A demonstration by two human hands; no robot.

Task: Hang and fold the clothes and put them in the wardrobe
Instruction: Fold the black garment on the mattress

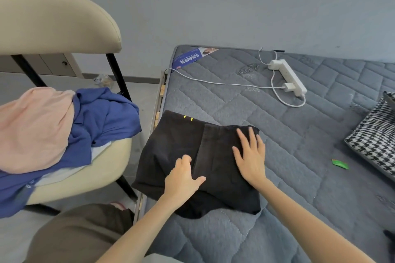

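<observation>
So from my end of the feed, the black garment [175,145] is lying folded on the grey quilted mattress [299,188], right at its left edge and near the corner closest to me, with one flap laid over the middle so there's a straight fold line running down it (two tiny yellow marks show near its far edge). My right hand [252,156] is flat on the right half of it, fingers straight and spread, palm down on the cloth. My left hand [182,179] sits at the edge of that flap with the fingers bent down at the fold and the thumb sticking out across the top layer; honestly I can't tell whether it has any cloth pinched or is just resting there. Off to the left is a beige chair [55,19] with a pink garment [32,130] heaped on a crumpled blue garment [106,117] on the seat, both unfolded. Further up the mattress there's a white power strip [288,77] with a white cable [213,82] trailing to the left edge, well apart from the black piece. A houndstooth cushion [376,139] sits at the right side, with a small green packet [339,164] just beside it.
</observation>
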